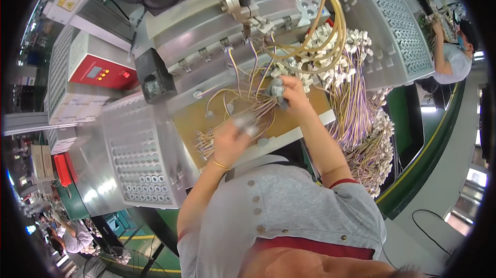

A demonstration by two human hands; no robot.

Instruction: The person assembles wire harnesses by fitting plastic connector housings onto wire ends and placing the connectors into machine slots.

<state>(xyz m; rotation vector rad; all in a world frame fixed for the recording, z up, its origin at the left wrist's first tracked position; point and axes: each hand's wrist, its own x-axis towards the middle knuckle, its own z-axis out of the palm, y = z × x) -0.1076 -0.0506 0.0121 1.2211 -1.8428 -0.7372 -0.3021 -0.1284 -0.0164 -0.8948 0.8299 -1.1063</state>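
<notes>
Above a brown work board (194, 115), my right hand (293, 94) is closed, its grey-covered fingertips around thin yellow, white and purple wires (262, 106). Lower and to the left, my left hand (230, 141) is smeared by motion beside the same wires; its fingertips also look pale grey, and I cannot make out their grip. Several wires run up from the board to small metal clamps along the machine's front (206, 53). Loose wire ends (205, 143) lie on the board left of my left hand.
A large heap of wires with white connectors (356, 92) lies to the right. Coiled yellowish hoses (338, 30) hang over it. White racks with round holes stand left (135, 146) and right (398, 25). A red-faced control box (101, 73) sits at left. Other people work farther off.
</notes>
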